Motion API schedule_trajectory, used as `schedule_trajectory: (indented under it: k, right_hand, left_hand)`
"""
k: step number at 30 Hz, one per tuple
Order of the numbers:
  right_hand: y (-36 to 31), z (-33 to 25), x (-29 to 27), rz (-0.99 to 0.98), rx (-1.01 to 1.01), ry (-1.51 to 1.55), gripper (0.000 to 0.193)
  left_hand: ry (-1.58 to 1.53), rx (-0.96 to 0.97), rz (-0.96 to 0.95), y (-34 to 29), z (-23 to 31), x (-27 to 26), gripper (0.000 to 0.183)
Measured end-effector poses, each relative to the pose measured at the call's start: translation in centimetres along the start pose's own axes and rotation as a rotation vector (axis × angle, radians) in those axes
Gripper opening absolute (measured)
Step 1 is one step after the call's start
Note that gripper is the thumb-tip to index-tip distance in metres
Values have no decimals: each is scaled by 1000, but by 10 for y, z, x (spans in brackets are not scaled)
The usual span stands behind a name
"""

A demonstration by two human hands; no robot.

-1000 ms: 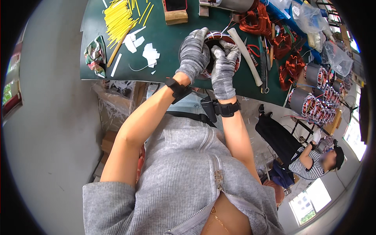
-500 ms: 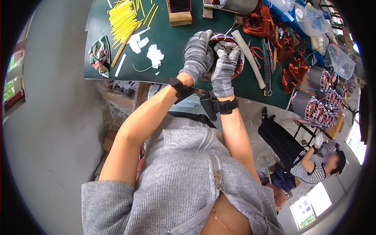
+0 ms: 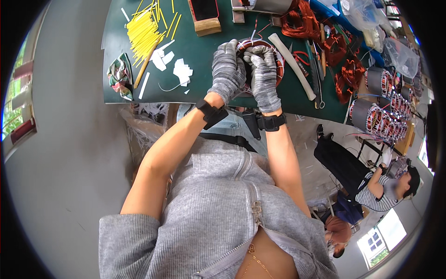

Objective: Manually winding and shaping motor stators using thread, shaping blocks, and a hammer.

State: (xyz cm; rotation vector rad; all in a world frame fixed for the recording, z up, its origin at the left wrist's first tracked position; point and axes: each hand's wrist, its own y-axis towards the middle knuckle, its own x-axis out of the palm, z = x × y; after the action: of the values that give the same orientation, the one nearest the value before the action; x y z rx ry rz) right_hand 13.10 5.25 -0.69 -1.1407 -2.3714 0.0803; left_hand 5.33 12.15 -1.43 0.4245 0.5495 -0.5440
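Observation:
A round motor stator, wound with copper wire and white lacing, stands on the green workbench in front of me. My left hand, in a grey striped knit glove, is closed over its left rim. My right hand, gloved alike, lies over the near right side, with its fingers curled together at the upper part of the winding. Whatever the right fingertips pinch is too small to make out. Both hands cover most of the stator's opening. A thin white-and-red lead rises from its far edge.
Right of the stator lie a white tube, red-handled pliers and copper coils. Yellow sticks, white paper scraps and a cloth lie left. A phone rests on a wooden block. Another person works at the right.
The whole view has shifted slightly. My right fingertips have moved a little left along the winding, toward my left hand. The left hand keeps its place on the rim.

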Motion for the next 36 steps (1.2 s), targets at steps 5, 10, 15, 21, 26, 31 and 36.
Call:
schedule_trajectory:
  k: [5, 10, 15, 21, 26, 31, 36]
  right_hand:
    - [-1, -7, -2, -100, 57, -67, 14]
    - [-7, -13, -9, -191, 103, 74, 28]
    - [-41, -51, -16, -118, -28, 37, 31]
    - [-50, -44, -138, 287, 31, -590, 22]
    - [5, -31, -226, 256, -585, -1538, 17]
    - [33, -36, -232, 74, -579, -1794, 23]
    - [50, -40, -255, 197, -382, -1753, 49]
  left_hand:
    - [58, -30, 2, -1, 3, 0, 45]
    - [177, -25, -206, 15, 9, -19, 46]
    - [352, -158, -487, 36, 27, -38, 43]
    - [475, 67, -524, 64, 8, -31, 33]
    - [356, 354, -853, 104, 9, -16, 35]
    - [500, 399, -228, 53, 40, -33, 44]
    - [295, -144, 35, -31, 23, -22, 59]
